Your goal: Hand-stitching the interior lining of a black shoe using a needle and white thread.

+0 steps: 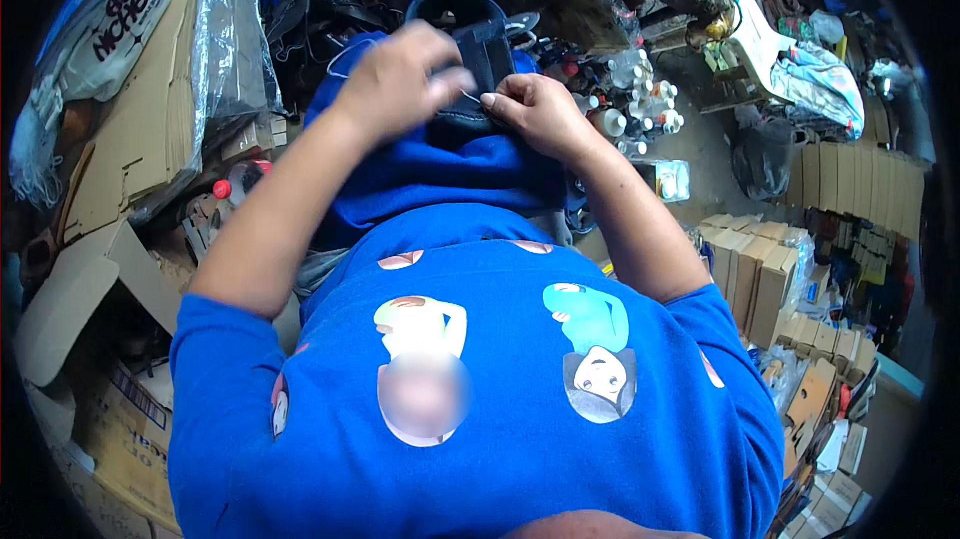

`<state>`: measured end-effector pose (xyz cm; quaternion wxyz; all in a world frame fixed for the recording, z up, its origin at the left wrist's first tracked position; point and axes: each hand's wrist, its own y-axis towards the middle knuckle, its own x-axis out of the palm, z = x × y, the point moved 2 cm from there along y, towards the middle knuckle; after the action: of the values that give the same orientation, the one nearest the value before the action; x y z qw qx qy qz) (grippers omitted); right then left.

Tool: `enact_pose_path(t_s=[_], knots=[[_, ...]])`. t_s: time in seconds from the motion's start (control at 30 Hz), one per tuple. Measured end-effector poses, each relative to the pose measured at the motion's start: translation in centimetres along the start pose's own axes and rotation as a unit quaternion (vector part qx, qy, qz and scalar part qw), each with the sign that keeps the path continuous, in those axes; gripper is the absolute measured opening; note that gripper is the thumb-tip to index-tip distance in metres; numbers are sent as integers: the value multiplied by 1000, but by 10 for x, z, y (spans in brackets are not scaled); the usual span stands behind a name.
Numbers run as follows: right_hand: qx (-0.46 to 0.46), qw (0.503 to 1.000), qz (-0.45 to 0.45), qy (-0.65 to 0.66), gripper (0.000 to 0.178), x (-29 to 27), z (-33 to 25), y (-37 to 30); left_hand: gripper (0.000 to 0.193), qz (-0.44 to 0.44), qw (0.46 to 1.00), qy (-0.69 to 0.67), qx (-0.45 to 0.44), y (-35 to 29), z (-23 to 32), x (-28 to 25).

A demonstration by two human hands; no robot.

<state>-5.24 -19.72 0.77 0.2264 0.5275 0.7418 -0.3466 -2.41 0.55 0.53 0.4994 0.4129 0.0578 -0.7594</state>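
A black leather-like item [482, 54] with a stitched edge and a flat strap-like panel rests on my lap, over blue cloth [440, 174]; its exact kind does not show. At its near right edge my right hand [540, 111] is closed, with thumb and fingers pinching the rim. My left hand [405, 84] hovers over the item's left side, smeared by motion, so its fingers cannot be read clearly. A short pale thread [470, 96] shows between the two hands. Another thin pale cord [340, 61] loops beside my left hand.
On the left lie cardboard sheets [140, 119], clear plastic wrap [230, 39] and an open carton [85, 299]. Several white-capped bottles [640, 104] stand beyond my right hand. Stacked cardboard boxes [750, 269] fill the right, below a dark plastic bag [765, 159].
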Motion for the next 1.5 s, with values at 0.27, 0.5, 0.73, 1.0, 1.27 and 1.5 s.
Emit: enact_pose_path(t_s=[0.27, 0.5, 0.73, 1.0, 1.27, 1.5], knots=[[-25, 998, -47, -36, 30, -3, 5, 11, 24, -70, 998, 0, -5, -38, 40, 27], [-62, 992, 25, 109, 33, -17, 7, -1, 23, -27, 998, -41, -47, -42, 40, 24], [-64, 984, -162, -26, 26, -19, -4, -6, 20, -23, 997, -38, -58, -41, 43, 28], [-96, 982, -163, -4, 31, -30, -2, -26, 27, -29, 998, -14, -52, -40, 46, 27], [-90, 991, -29, 92, 15, -63, 3, -50, 19, -99, 991, -59, -71, 1, 24, -2], [-131, 988, -24, -79, 22, -43, -7, -37, 13, -182, 980, -82, -7, 33, 5, 20]])
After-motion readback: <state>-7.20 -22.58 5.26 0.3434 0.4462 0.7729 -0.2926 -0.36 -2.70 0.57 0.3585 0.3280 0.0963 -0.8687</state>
